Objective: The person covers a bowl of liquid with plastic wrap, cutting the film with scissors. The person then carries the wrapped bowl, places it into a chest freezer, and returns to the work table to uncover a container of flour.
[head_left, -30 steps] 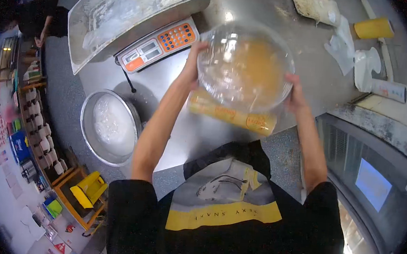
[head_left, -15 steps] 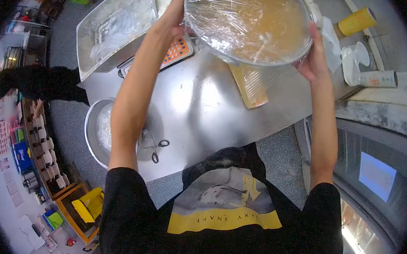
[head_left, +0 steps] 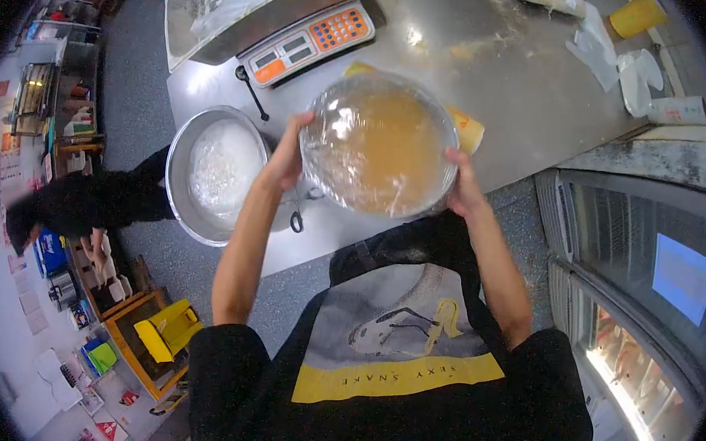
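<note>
both hands gripping a cling-wrapped glass bowl of tan dough, left hand and right hand on opposite rims, held above the steel bench edge (scissors underneath), metal basin just left, scale behind

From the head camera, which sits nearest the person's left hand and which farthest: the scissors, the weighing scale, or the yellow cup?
Measured from the left hand:
1. Metal scissors, just below the hand at the steel table's front edge.
2. Grey weighing scale with orange keypad, farther back, up the table.
3. Yellow cup, far across at the right back corner.
</note>
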`<state>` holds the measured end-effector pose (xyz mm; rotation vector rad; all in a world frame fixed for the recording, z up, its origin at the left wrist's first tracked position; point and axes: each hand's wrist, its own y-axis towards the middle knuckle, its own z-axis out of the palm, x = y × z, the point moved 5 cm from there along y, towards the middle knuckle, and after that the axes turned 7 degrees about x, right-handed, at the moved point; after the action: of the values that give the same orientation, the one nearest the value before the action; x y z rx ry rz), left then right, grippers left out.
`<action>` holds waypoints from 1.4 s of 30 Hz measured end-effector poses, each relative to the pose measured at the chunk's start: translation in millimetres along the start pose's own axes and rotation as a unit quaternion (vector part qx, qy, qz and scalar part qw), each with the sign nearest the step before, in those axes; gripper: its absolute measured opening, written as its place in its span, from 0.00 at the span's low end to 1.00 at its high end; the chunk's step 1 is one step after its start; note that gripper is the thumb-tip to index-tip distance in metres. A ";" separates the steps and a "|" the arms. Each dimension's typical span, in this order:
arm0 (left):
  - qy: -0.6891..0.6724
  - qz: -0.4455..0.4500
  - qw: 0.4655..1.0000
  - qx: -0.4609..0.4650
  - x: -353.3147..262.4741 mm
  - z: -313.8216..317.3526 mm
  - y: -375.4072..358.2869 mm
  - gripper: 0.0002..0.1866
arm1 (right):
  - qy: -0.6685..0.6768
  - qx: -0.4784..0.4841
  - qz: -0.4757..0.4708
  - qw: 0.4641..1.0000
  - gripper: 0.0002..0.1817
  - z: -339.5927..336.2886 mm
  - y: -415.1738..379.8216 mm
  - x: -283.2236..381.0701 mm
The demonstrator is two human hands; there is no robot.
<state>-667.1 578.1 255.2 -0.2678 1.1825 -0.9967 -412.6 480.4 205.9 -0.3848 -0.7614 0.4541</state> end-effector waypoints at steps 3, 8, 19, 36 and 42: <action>-0.040 -0.015 0.999 -0.004 59.5 -19.7 -18.1 0.42 | -0.007 0.020 0.023 1.000 0.35 -15.9 -13.2 -44.8; -0.102 -0.008 0.995 -0.019 139.5 -26.8 -17.9 0.36 | -0.024 -0.036 0.073 0.996 0.34 -50.2 -40.9 -72.9; 0.015 0.076 0.997 -0.012 127.1 68.7 113.6 0.30 | -0.105 -0.134 -0.028 0.985 0.34 -136.5 -21.8 53.3; 0.379 0.203 0.864 -0.262 -60.2 88.0 262.2 0.29 | -0.501 -0.374 -0.188 0.758 0.32 -259.6 96.6 291.6; 0.048 0.088 0.973 -0.209 -95.2 107.7 300.0 0.28 | -0.225 -0.206 -0.017 0.952 0.29 -245.6 180.9 314.1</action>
<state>-425.2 788.1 165.5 -0.4434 1.4745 -0.6044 -79.1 754.5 133.0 -0.6684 -1.3132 0.3517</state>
